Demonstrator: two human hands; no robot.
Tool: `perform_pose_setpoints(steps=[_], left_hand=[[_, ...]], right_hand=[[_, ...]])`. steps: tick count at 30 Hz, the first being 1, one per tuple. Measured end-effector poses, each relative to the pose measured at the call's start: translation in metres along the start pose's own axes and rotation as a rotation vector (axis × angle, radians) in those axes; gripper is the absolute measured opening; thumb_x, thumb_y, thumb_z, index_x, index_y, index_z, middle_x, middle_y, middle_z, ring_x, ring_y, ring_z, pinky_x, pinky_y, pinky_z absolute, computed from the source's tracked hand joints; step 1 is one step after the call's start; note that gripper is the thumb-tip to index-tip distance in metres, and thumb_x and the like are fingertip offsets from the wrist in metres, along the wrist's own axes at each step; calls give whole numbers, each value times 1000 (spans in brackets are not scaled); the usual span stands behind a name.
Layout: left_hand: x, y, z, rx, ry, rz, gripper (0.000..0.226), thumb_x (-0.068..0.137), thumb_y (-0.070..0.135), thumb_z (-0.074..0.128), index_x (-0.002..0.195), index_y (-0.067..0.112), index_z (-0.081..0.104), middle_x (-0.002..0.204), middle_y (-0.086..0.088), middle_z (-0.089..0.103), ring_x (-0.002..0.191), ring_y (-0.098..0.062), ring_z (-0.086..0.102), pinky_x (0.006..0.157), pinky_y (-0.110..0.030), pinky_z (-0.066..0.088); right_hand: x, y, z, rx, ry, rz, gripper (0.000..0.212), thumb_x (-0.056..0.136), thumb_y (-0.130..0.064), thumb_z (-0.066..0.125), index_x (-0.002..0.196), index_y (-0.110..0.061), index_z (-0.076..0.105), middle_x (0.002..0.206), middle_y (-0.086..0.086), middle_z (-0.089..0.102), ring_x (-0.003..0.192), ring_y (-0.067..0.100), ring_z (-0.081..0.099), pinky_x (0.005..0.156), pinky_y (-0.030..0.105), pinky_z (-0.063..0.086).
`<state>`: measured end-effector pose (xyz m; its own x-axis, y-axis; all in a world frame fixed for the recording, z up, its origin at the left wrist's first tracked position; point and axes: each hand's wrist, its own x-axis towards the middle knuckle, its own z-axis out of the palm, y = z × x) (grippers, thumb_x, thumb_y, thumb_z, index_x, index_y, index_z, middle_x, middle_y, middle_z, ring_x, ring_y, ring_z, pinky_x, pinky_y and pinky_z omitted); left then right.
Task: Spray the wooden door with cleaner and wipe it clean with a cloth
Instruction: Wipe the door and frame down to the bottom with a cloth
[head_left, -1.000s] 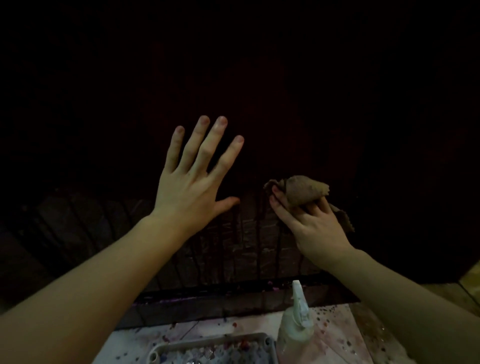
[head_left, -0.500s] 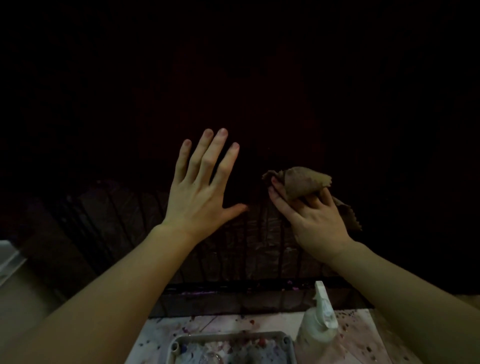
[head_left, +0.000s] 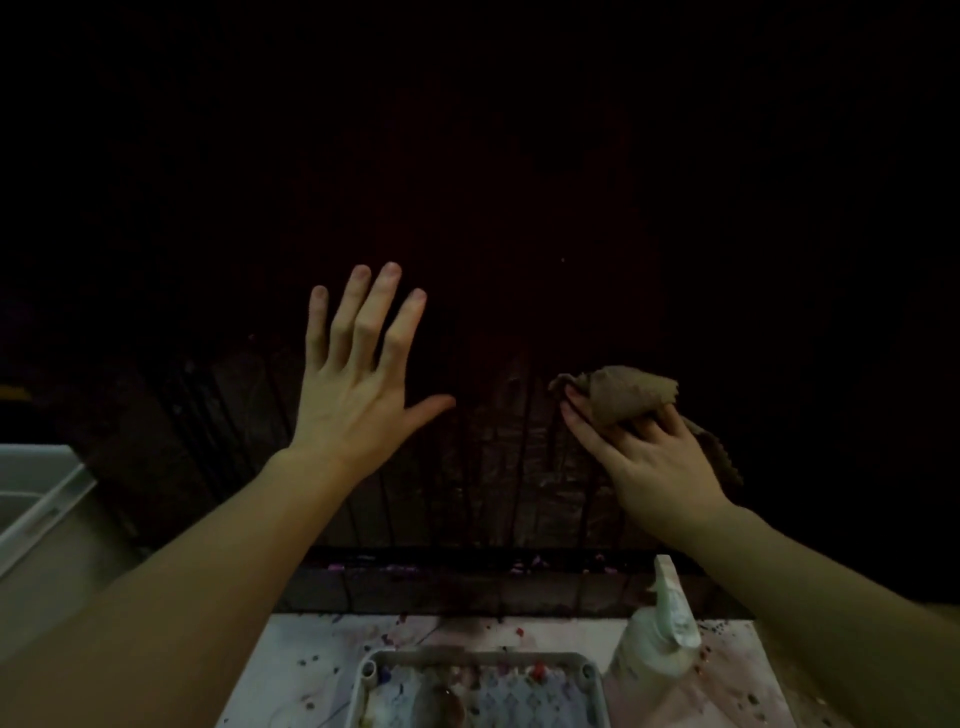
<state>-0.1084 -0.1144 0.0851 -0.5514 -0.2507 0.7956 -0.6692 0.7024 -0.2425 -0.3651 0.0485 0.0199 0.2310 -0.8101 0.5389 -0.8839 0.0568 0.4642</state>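
Note:
A dark wooden door (head_left: 493, 467) fills the view, its lower part streaked with wet runs. My left hand (head_left: 358, 384) lies flat against it with the fingers spread and nothing in it. To the right, my right hand (head_left: 644, 457) presses a crumpled brown cloth (head_left: 623, 395) against the door at about the same height. A white spray bottle (head_left: 660, 634) stands on the floor below my right forearm, nozzle up, with neither hand on it.
A grey-rimmed tray (head_left: 483, 662) with a patterned inside sits on the speckled pale floor (head_left: 322, 665) at the bottom centre. A light grey bin or box (head_left: 36, 499) stands at the left edge. The upper door is too dark to make out.
The view has shifted right and down, bringing the grey box into sight at the left. My left hand's fingers have drawn closer together. The right hand keeps the cloth on the door.

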Motion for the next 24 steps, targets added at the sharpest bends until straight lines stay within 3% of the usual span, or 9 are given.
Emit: perform_pose_setpoints(steps=[2, 4, 6, 10, 14, 16, 19, 22, 24], left_hand=[[-7, -12, -2, 14, -11, -16, 107, 68, 56, 75, 147, 11, 18, 152, -14, 9, 145, -35, 5, 119, -55, 1], [-13, -21, -3, 32, -23, -20, 109, 67, 54, 77, 148, 11, 18, 153, -14, 9, 146, -35, 5, 119, -54, 1], [-16, -25, -3, 40, -25, -23, 111, 66, 52, 79, 148, 11, 18, 153, -14, 10, 146, -35, 6, 119, -54, 2], [-17, -25, 0, 47, -9, -14, 106, 71, 58, 73, 148, 10, 19, 153, -14, 11, 145, -35, 8, 119, -55, 5], [-17, -26, -2, 36, -25, -15, 106, 71, 56, 73, 149, 11, 18, 153, -13, 10, 146, -34, 7, 119, -55, 6], [-18, -28, -3, 35, -38, -14, 107, 69, 53, 74, 148, 11, 17, 153, -13, 9, 146, -34, 7, 119, -55, 7], [-19, -31, -6, 44, -53, -15, 109, 67, 51, 77, 149, 11, 16, 153, -13, 9, 146, -33, 9, 119, -54, 9], [-22, -32, -5, 51, -63, -33, 109, 68, 52, 77, 150, 14, 16, 154, -13, 8, 146, -33, 7, 119, -54, 9], [-24, -33, -4, 48, -60, -39, 108, 70, 53, 77, 150, 14, 15, 154, -12, 8, 146, -33, 7, 119, -55, 9]], right_hand=[[-2, 2, -2, 0, -40, -12, 79, 81, -15, 41, 156, -18, 14, 159, -4, 11, 121, 40, 52, 106, 54, 23], [15, -2, -10, -7, -26, -7, 83, 81, -16, 49, 156, -19, 13, 160, -3, 12, 126, 40, 46, 107, 54, 20], [45, -11, -22, 2, 42, 7, 78, 81, -13, 53, 154, -17, 24, 160, 1, 22, 129, 39, 40, 109, 52, 17], [104, -40, -44, 45, 131, 11, 64, 88, -15, 36, 151, -17, 32, 157, 4, 32, 131, 36, 34, 113, 50, 12], [80, -46, -27, 22, -29, 25, 67, 86, -16, 32, 153, -18, 26, 148, 4, 47, 129, 36, 39, 117, 45, 0], [54, -43, -14, -12, -136, -3, 70, 84, -16, 33, 154, -18, 25, 145, 3, 51, 124, 37, 49, 114, 48, 10], [38, -41, -7, -4, -190, -8, 73, 82, -16, 33, 154, -19, 19, 148, 3, 47, 121, 37, 50, 106, 50, 19], [59, -47, -15, 24, -114, -8, 75, 82, -17, 32, 156, -19, 17, 155, 1, 34, 126, 40, 46, 108, 51, 15], [88, -58, -28, 40, -31, 4, 70, 84, -18, 31, 154, -19, 23, 154, 3, 37, 128, 40, 43, 110, 50, 13]])
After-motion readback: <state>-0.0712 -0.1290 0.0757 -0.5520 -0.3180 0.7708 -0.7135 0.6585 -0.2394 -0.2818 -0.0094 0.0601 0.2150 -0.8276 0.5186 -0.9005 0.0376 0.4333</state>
